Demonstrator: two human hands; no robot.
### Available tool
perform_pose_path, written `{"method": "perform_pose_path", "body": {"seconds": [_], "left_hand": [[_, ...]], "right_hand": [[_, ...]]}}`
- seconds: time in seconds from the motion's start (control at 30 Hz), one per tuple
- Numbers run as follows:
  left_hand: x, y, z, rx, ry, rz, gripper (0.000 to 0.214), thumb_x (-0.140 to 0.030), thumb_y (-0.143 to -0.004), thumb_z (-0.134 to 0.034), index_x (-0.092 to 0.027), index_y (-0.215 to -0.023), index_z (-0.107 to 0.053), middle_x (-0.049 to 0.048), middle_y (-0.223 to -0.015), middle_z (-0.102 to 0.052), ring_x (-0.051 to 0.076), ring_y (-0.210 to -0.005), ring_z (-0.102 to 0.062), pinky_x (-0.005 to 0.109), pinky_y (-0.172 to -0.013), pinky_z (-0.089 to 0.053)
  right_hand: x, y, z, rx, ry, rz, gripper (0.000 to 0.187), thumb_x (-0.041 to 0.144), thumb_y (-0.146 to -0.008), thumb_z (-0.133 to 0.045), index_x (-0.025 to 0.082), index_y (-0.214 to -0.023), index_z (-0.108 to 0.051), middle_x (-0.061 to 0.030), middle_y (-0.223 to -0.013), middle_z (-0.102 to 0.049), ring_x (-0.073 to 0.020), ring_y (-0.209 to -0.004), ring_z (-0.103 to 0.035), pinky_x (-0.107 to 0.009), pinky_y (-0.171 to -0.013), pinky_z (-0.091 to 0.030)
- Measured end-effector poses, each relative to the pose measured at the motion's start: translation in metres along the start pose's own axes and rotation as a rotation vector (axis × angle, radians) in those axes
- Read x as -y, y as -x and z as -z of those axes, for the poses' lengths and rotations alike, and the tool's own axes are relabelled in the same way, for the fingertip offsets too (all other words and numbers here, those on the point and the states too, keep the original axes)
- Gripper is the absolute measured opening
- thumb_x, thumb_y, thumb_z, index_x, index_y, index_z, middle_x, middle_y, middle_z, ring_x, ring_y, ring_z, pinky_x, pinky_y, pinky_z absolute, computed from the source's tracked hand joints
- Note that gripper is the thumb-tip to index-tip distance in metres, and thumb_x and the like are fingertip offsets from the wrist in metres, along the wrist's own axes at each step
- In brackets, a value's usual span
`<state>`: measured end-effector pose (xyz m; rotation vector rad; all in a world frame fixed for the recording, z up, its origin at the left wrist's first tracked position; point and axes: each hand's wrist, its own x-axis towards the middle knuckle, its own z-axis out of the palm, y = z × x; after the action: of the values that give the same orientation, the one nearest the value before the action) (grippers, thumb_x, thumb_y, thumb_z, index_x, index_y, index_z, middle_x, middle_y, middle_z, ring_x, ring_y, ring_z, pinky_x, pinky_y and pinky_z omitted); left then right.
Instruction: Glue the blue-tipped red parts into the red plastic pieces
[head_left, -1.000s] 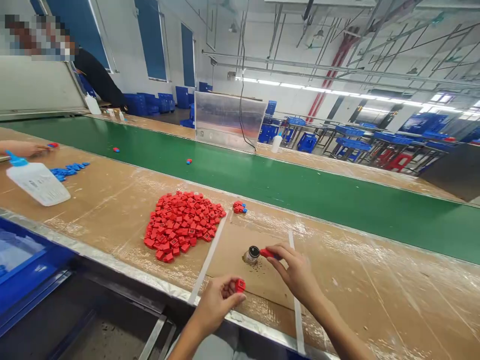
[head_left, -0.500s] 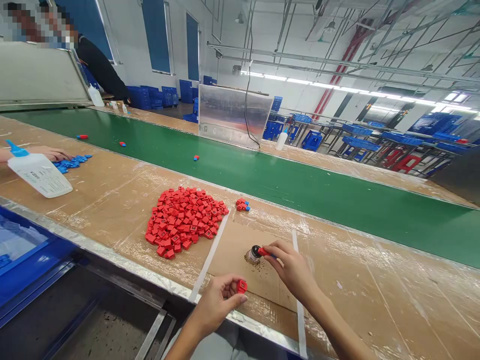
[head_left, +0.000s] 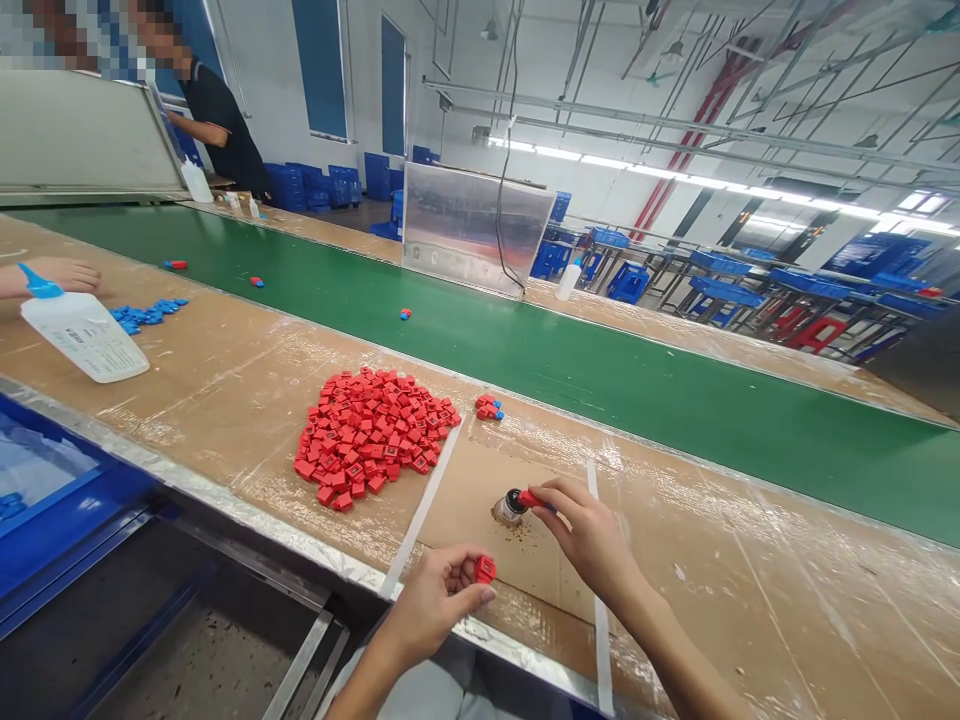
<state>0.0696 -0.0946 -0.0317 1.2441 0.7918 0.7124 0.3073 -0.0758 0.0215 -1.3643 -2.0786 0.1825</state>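
Note:
My left hand [head_left: 439,598] is closed round a small red plastic piece [head_left: 484,569] near the bench's front edge. My right hand [head_left: 589,535] pinches a thin red tool [head_left: 531,499] whose tip rests at the mouth of a small dark-topped jar [head_left: 511,507] standing on the cardboard-covered bench [head_left: 750,590]. A pile of several red pieces [head_left: 367,435] lies to the left of both hands. A few red and blue pieces [head_left: 489,408] sit just behind the pile, near the belt.
A green conveyor belt [head_left: 600,370] runs behind the bench with single pieces [head_left: 405,313] on it. At far left lie a white squeeze bottle [head_left: 79,330], blue pieces [head_left: 146,314] and another person's hand [head_left: 56,273]. A person stands across the belt.
My hands hold almost the same pose; the view has tilted slightly. The other person's hand at far left has drawn back from the blue pieces. Pieces on the belt have shifted right.

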Motion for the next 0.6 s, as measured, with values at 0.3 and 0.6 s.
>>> {"method": "perform_pose_path", "body": {"seconds": [0.3, 0.6], "left_hand": [[-0.001, 0.000, 0.000, 0.041, 0.124, 0.033, 0.035, -0.030, -0.083, -0.066, -0.010, -0.110, -0.062, 0.0000, -0.074, -0.054, 0.009, -0.063, -0.051, 0.021, -0.059, -0.041], [-0.008, 0.000, 0.000, 0.085, 0.105, 0.013, 0.034, -0.027, -0.086, -0.063, -0.009, -0.115, -0.064, 0.0020, -0.075, -0.058, 0.009, -0.064, -0.051, 0.020, -0.060, -0.041]], "right_hand": [[0.049, 0.027, 0.003, -0.064, -0.353, -0.146, 0.018, 0.027, -0.098, -0.056, 0.023, -0.114, -0.063, -0.0048, -0.103, -0.063, -0.0173, -0.088, -0.060, -0.027, -0.075, -0.048], [0.061, 0.048, -0.025, -0.032, -0.444, -0.208, 0.018, 0.026, -0.098, -0.055, 0.023, -0.114, -0.062, -0.0055, -0.105, -0.063, -0.0182, -0.092, -0.060, -0.027, -0.078, -0.049]]}}
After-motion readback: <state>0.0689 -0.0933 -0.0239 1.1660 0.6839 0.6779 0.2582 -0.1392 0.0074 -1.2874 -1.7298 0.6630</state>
